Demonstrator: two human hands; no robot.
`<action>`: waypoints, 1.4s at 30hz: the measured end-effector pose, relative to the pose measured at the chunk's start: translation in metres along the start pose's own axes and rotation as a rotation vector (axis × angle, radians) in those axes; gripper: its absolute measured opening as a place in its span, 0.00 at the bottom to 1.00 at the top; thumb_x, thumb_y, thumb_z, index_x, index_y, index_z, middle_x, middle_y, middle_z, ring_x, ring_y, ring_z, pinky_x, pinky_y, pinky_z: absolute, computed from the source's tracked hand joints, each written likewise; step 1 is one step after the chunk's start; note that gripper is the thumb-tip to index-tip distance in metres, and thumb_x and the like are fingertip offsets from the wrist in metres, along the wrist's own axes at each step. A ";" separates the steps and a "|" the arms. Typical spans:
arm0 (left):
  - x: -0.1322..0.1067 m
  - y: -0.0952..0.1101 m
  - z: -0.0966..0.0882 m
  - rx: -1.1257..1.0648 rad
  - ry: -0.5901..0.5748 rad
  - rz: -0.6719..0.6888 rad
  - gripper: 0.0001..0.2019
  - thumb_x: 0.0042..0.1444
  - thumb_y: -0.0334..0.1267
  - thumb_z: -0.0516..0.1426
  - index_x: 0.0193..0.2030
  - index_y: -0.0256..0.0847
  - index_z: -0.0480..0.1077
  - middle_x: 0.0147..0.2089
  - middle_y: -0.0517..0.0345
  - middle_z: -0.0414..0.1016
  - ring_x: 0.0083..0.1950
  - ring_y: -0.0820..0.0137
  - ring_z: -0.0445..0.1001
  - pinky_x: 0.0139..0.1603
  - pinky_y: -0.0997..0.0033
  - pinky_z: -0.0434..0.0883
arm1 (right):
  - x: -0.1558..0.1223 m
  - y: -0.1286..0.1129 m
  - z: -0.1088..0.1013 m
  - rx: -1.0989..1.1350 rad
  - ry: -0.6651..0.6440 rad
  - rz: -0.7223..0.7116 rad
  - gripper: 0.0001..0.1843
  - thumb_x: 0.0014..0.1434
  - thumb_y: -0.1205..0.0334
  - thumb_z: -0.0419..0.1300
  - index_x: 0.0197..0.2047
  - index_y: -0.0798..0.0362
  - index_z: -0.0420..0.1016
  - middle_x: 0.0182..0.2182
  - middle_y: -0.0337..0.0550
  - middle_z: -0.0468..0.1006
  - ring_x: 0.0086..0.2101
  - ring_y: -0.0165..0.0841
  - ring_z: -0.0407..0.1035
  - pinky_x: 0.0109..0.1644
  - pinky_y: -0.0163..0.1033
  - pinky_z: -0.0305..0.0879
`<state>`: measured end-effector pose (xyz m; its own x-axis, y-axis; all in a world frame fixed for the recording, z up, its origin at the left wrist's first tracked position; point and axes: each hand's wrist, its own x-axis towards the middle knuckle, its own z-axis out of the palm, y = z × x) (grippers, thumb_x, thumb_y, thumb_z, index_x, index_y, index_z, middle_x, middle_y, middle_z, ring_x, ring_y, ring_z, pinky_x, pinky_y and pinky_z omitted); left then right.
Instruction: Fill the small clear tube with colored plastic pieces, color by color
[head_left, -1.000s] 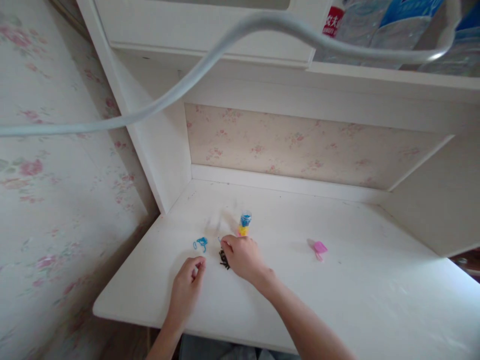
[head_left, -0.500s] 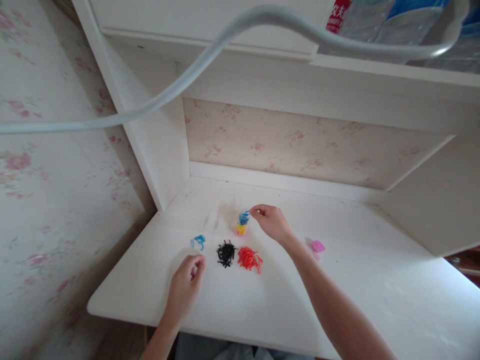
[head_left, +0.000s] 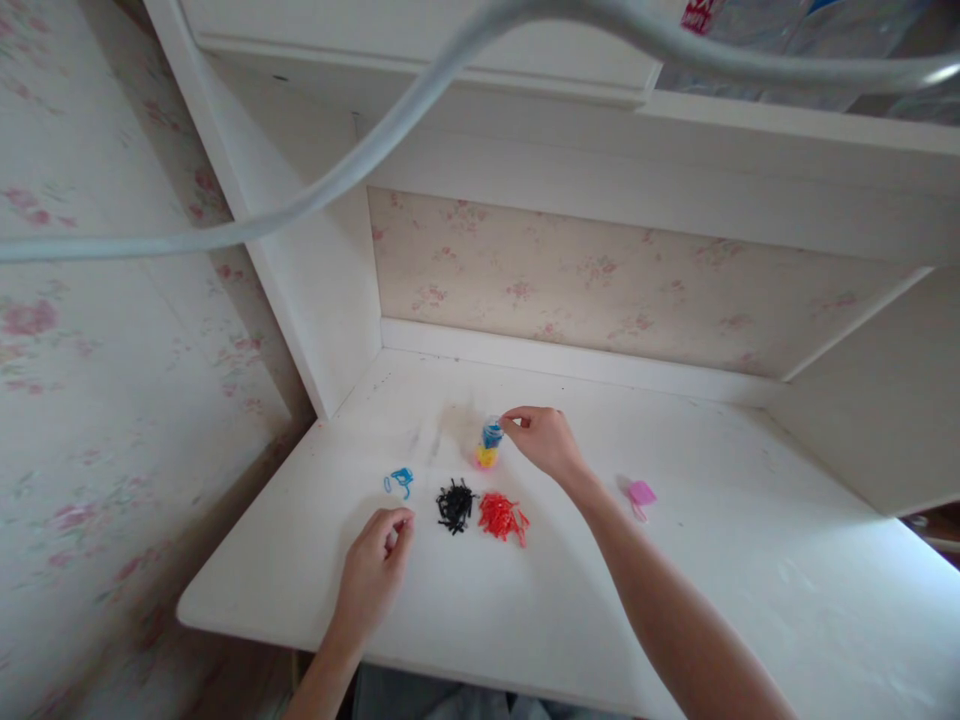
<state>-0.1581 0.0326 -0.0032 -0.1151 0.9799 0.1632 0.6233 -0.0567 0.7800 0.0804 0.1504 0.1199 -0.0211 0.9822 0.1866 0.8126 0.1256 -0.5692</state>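
Note:
A small clear container (head_left: 491, 437) stands on the table with blue bits in its upper part and yellow and pink below. At its mouth, my right hand (head_left: 546, 437) pinches what looks like a blue rubber band, mostly hidden by the fingertips. My left hand (head_left: 373, 557) rests on the table with curled fingers, thumb against forefinger, and nothing shows in it. Just beyond it lie a few loose blue rubber bands (head_left: 403, 480). A pile of black rubber bands (head_left: 455, 506) and a pile of red rubber bands (head_left: 502, 516) sit side by side between my hands.
A small pink piece (head_left: 641, 493) lies to the right of my right forearm. White side panels and a back ledge (head_left: 570, 352) bound the table (head_left: 480, 620). Overhead, a pale curved tube (head_left: 360, 160) crosses the view, below a shelf with plastic bottles (head_left: 795, 40).
The view has shifted slightly. My right hand stays at the container's mouth, and the blue strand seen at its fingertips before shows less now. My left hand keeps its place.

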 end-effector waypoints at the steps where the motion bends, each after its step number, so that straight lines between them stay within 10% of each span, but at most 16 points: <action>1: 0.000 0.000 0.000 0.000 0.000 0.000 0.15 0.61 0.47 0.48 0.45 0.42 0.70 0.36 0.59 0.74 0.30 0.71 0.70 0.35 0.70 0.68 | -0.001 0.002 -0.001 0.024 0.020 0.002 0.15 0.53 0.54 0.55 0.33 0.47 0.82 0.23 0.37 0.77 0.23 0.27 0.66 0.28 0.32 0.55; 19: 0.005 0.001 -0.003 0.178 0.034 -0.039 0.14 0.60 0.46 0.47 0.41 0.43 0.70 0.39 0.55 0.76 0.36 0.68 0.74 0.39 0.68 0.70 | -0.154 0.118 0.035 0.406 0.111 0.345 0.25 0.53 0.41 0.55 0.36 0.54 0.80 0.22 0.41 0.75 0.24 0.33 0.65 0.27 0.35 0.58; 31: 0.040 0.010 -0.010 0.753 0.050 -0.128 0.14 0.60 0.45 0.47 0.39 0.42 0.71 0.43 0.51 0.75 0.34 0.64 0.76 0.30 0.70 0.64 | -0.159 0.119 0.038 0.298 0.028 0.231 0.26 0.59 0.41 0.49 0.36 0.52 0.78 0.18 0.37 0.70 0.21 0.30 0.60 0.26 0.33 0.55; 42: 0.055 0.043 -0.015 0.644 0.166 0.026 0.14 0.62 0.42 0.46 0.41 0.42 0.71 0.43 0.52 0.74 0.38 0.66 0.74 0.36 0.70 0.67 | -0.160 0.115 0.038 0.258 0.012 0.161 0.26 0.59 0.42 0.47 0.36 0.50 0.79 0.19 0.39 0.73 0.21 0.30 0.65 0.27 0.32 0.58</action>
<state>-0.1497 0.0811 0.0485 -0.1793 0.9342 0.3084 0.9592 0.0964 0.2656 0.1556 0.0126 -0.0058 0.1047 0.9908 0.0861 0.6299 0.0009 -0.7767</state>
